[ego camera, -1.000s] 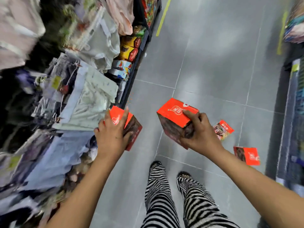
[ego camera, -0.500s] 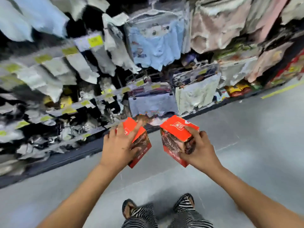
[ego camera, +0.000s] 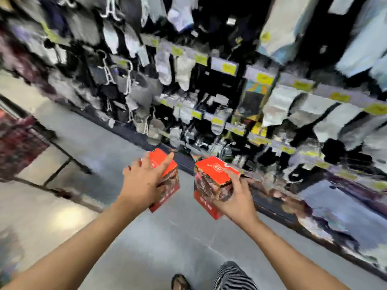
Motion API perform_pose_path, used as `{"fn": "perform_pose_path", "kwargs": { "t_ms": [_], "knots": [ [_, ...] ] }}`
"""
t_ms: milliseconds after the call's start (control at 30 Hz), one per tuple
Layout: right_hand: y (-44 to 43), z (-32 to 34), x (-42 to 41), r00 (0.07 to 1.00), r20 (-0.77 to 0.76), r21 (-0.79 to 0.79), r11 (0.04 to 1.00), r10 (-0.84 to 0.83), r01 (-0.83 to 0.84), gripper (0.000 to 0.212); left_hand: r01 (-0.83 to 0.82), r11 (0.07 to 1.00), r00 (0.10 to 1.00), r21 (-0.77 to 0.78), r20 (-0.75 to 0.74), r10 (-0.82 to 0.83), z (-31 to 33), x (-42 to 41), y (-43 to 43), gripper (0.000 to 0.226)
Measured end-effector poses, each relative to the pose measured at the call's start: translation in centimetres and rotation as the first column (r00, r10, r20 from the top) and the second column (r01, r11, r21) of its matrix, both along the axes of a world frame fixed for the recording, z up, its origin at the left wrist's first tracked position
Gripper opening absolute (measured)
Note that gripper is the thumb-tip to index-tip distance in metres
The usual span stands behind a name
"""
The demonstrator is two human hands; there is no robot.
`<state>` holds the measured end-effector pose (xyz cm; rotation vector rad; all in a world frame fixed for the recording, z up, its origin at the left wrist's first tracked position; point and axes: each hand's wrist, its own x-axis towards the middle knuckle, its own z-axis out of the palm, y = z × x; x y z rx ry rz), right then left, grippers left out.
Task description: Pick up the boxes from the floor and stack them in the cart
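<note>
Head view, heavily motion-blurred. Left grip (ego camera: 142,185) was clamped over the top of the left box (ego camera: 162,160); right grip (ego camera: 237,198) was wrapped round the near side of the right box (ego camera: 211,174). Both boxes hung above the floor (ego camera: 146,248), near each other but apart, in front of a rack of socks (ego camera: 182,70). A dark framed shape (ego camera: 56,172) at far left might have been the cart; I could not tell. My judgement: keep both level, seat one flat first, then square the other on it, releasing one grip at a time.
</note>
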<state>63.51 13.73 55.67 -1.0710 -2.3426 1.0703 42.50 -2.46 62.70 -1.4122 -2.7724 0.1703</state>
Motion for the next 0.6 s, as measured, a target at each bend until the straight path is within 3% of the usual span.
{"fn": "perform_pose_path", "kwargs": {
  "t_ms": [233, 467, 600],
  "knots": [
    [-1.6, 0.3, -18.4, 0.918, 0.013, 0.018, 0.918, 0.397, -0.397, 0.089, -0.271, 0.963, 0.961, 0.006, 0.056, 0.270, -0.5, -12.6, -7.4, 0.088],
    [-0.4, 0.8, -36.1, 0.727, 0.090, 0.067, 0.724, 0.681, -0.686, 0.091, -0.496, 0.868, 0.866, -0.034, 0.056, 0.497, -0.2, -23.8, -10.5, 0.091],
    [0.1, 2.1, -45.7, 0.601, 0.062, 0.007, 0.602, 0.797, -0.799, 0.093, -0.640, 0.768, 0.764, -0.020, 0.088, 0.639, 1.0, -29.2, -12.1, 0.093]
  ]
}}
